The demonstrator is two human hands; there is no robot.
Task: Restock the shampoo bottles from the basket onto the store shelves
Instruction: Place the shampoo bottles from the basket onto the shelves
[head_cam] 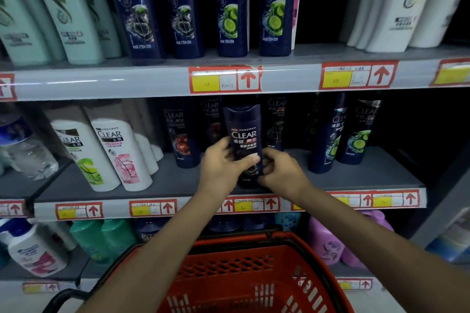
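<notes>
White CLEAR bottles (112,155): they stand at the left of the middle shelf (178,180), well apart from the hands.

Left hand (223,165): wrapped round the lower left side of the dark CLEAR shampoo bottle (245,134), with the thumb lying across the front label.

Dark CLEAR shampoo bottle: upright between the two hands, label facing out, near the front edge of the middle shelf in the gap among the other dark bottles. Whether its base already rests on the shelf I cannot tell, because the hands cover it.

Right hand (282,173): fingers curled against the bottle's lower right edge, pinching it near the base.

Handling: likely a stiff plastic bottle, smooth and a little slippery, with some weight if full. It is not fragile, though it is tall and narrow enough to tip. Holding low on the body with both hands suits setting it down straight.

Lime-label CLEAR bottles (356,132): on the right of the same shelf, apart from the hands.

Red basket (229,269): below the forearms, in front of the shelves. The part in view shows no bottles.
</notes>
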